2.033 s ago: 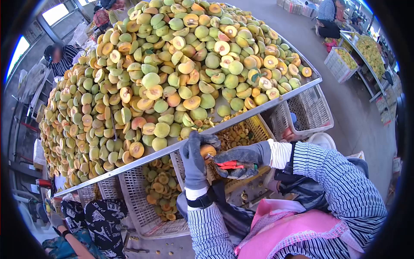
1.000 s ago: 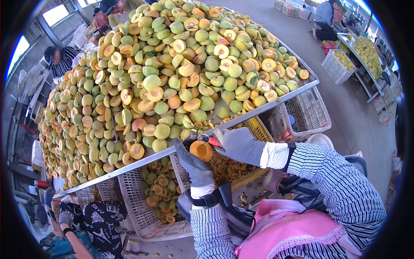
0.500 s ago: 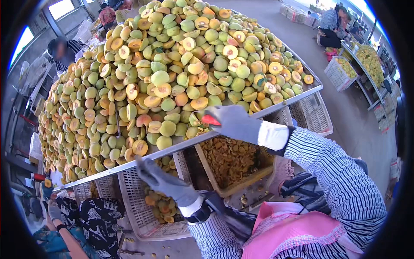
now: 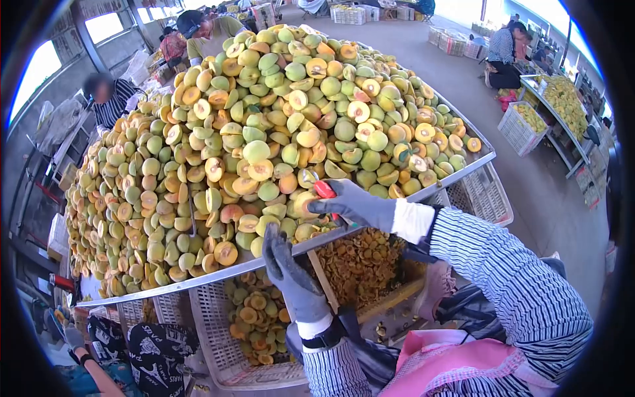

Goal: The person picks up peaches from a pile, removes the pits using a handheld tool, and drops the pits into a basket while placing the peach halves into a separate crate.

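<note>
A large heap of yellow-green stone fruit (image 4: 258,153), many cut in half with pits showing, lies on a metal-edged table (image 4: 238,270). My right hand (image 4: 360,202), in a grey glove, is closed around a red-handled tool (image 4: 324,190) at the heap's near edge. The tool's working end points up over the fruit and is too small to make out clearly. My left hand (image 4: 291,278), also gloved, is raised in front of the table edge with its fingers stretched out and nothing in it.
Below the table stand a white crate of halved fruit (image 4: 258,317) and a bin of brown-yellow scraps (image 4: 360,264). A co-worker's gloved hand (image 4: 73,337) shows at lower left. Other people sit around the heap and at a table (image 4: 562,99) at right.
My left hand has moved up and right, toward the table edge. My right hand still holds the red-handled tool, now turned more upward. The view has shifted slightly.
</note>
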Available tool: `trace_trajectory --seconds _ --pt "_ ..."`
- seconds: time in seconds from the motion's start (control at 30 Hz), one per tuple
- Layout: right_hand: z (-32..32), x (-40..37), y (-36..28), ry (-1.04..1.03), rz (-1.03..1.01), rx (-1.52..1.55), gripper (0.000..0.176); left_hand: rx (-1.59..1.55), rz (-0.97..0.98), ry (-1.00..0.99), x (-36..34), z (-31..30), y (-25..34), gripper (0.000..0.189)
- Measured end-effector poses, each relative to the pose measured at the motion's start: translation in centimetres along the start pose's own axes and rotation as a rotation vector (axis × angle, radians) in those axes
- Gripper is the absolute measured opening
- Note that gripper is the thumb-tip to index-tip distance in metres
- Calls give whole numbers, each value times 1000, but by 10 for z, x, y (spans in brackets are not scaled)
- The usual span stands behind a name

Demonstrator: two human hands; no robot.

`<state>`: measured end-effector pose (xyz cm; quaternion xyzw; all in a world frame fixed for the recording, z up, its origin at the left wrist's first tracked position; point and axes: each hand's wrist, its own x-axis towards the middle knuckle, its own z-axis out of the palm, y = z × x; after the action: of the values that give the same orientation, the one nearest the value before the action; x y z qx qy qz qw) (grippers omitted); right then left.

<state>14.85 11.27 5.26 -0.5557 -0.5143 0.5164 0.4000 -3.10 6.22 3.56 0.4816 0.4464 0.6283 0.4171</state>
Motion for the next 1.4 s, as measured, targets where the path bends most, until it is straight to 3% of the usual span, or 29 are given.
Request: trace_trajectory --seconds 0.07,0.13,0.2,0.23,0.3,0.33,0.4,0.47,0.53,0.6,0.67,0.8,0.9,0.97,1.0,1.07,1.1,1.13,1.2,1.23,1.27,1.33,1.37,1.4 --pt "8 -32 -18 -101 168 308 57 -175 26 -49 1 14 2 41" --pt "21 -52 -19 -149 191 283 55 -182 185 -172 2 16 -15 42" --pt "27 -63 -12 -193 212 255 54 -262 -47 -129 -3 20 -17 40" --pt "28 -64 -3 -161 115 90 54 -261 -45 -128 -5 20 -20 40" --pt "25 -70 0 -66 -82 -235 54 -171 195 -61 -6 17 -37 44" --pt "25 -72 3 -73 -85 -234 54 -167 197 -56 -8 17 -43 44" --pt "28 -75 12 86 -432 -788 55 -428 15 52 -14 18 -52 57" --pt "34 -83 -1 39 -353 -825 52 -507 -16 51 -14 16 -60 67" --pt "38 -81 -2 5 -346 -909 51 -718 -312 -19 -5 10 -64 64" --pt "40 -77 1 4 -353 -906 50 -620 -241 -74 -6 12 -59 57" --pt "40 -76 -1 -34 -314 -896 49 -196 86 -14 -11 13 -58 52" --pt "36 -77 -3 -101 -310 -854 49 -389 -155 -61 -8 5 -51 50" --pt "31 -82 -3 -175 -203 -897 50 -155 -26 -171 -9 5 -37 51" --pt "32 -84 4 -129 -328 -744 51 -103 81 -171 -9 5 -49 70" --pt "32 -87 5 -128 -327 -744 51 -104 80 -172 -12 8 -52 70" --pt "34 -93 -6 -411 312 -158 56 -440 153 -106 -13 18 -52 71" --pt "34 -92 -8 -417 310 -161 56 -686 -18 -77 -13 15 -60 74" --pt "34 -92 -9 -424 285 -163 57 -682 -19 -66 -13 12 -58 74" --pt "33 -95 -7 -422 237 -150 60 -472 125 -255 -12 6 -52 67" --pt "28 -94 -5 -457 290 -172 60 -501 -65 -271 -9 1 -40 69" --pt "24 -93 -2 -453 295 -170 60 -503 -71 -273 -3 -7 -43 69" --pt "17 -91 3 -522 385 -111 60 -539 -366 -461 7 -18 -53 55" --pt "16 -93 5 -535 354 -79 62 -402 -192 -378 -4 -5 -22 49" --pt "15 -95 4 -538 353 -79 62 -401 -191 -376 -9 4 -26 49"
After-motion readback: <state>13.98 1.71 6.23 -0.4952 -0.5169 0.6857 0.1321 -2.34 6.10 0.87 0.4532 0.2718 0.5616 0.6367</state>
